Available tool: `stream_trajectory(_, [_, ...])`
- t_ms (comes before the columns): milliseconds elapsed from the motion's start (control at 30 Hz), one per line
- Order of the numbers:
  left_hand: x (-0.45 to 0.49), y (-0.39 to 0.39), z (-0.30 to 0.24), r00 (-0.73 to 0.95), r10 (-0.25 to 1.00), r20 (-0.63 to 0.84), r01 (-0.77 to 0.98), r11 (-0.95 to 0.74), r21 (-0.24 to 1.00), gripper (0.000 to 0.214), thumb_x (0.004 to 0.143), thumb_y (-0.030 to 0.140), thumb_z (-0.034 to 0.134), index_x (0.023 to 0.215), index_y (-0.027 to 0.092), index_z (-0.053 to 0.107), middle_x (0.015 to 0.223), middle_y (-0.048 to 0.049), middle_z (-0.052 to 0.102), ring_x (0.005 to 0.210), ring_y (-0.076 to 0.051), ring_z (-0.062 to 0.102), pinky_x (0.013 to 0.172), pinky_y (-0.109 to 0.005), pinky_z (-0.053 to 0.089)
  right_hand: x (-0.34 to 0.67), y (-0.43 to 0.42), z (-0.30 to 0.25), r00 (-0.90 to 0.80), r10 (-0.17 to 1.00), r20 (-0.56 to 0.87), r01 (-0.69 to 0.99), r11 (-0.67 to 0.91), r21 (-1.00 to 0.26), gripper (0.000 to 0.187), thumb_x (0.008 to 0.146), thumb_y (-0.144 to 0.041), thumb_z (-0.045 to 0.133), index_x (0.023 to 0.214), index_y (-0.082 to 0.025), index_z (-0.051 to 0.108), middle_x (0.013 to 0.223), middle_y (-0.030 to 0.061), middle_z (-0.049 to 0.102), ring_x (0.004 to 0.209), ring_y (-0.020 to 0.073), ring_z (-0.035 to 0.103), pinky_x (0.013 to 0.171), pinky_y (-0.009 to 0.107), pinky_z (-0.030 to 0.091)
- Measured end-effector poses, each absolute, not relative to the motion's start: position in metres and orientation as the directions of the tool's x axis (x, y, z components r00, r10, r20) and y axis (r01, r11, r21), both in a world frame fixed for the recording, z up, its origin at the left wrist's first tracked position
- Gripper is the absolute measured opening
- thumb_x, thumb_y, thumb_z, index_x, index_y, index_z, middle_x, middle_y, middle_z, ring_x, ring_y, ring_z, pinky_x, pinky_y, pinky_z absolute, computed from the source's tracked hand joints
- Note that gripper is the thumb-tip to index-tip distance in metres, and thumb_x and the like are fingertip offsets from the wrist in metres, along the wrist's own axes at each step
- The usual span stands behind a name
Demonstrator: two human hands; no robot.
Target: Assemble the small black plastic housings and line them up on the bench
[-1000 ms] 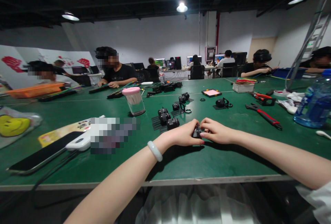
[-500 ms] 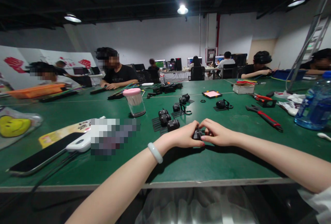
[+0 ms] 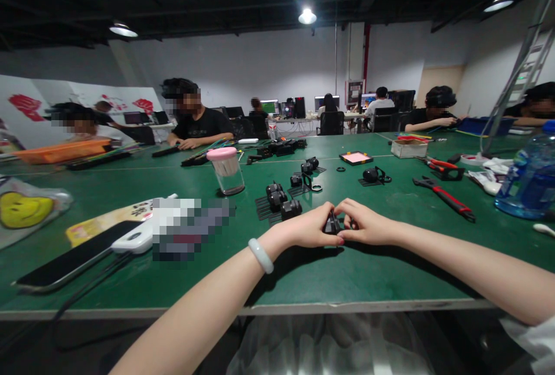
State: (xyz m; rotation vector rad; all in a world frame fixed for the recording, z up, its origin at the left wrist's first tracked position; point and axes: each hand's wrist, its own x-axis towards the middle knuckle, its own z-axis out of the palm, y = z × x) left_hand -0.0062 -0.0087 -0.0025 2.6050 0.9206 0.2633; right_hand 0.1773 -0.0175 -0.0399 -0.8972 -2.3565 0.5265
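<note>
Left hand (image 3: 313,226) grasps a black part (image 3: 332,226) at the near side of the green table (image 3: 390,279); right hand (image 3: 366,225) has curled fingers against it, grip unconfirmed. Step, as judged: two-handed adjustment. Next move likely requires firm left-hand support. Similar black assemblies (image 3: 290,208) lie nearby, to the left

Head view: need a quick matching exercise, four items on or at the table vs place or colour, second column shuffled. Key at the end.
Column 1
1. lidded jar
2. bangle
3. adjustable wrench
4. small black part

Column 2
A. between the left hand and the right hand
B. red and black along the handle
C. pink on top, clear below
D. pale, nearly white all over

Pairs: 1-C, 2-D, 3-B, 4-A
</note>
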Motion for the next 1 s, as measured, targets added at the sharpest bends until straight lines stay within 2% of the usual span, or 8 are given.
stream_trajectory(633, [-0.0058,-0.0078,-0.0037,0.781,0.622,0.057,0.560,-0.738,0.376,0.047,0.062,0.044,0.055,0.096,0.016,0.037,0.088,-0.0032,0.049,0.075,-0.017,0.049,0.062,-0.025,0.036,0.1786,-0.0148,-0.0378,-0.650,0.678,0.345,0.539,0.730,-0.419,0.029,0.074,-0.032,0.051,0.098,-0.017,0.045,0.085,0.0030,0.042,0.067,0.0103,0.044,0.060,0.023,0.038])
stream_trajectory(1000, [-0.0058,-0.0058,-0.0040,0.785,0.617,0.061,0.561,-0.749,0.354,0.046,0.063,0.044,0.054,0.096,0.016,0.038,0.085,-0.0022,0.049,0.071,-0.015,0.048,0.058,-0.024,0.035,0.1797,-0.0134,-0.0390,-0.653,0.680,0.335,0.526,0.724,-0.446,0.027,0.076,-0.035,0.047,0.097,-0.016,0.047,0.090,0.0047,0.042,0.068,0.0094,0.045,0.062,0.022,0.040])
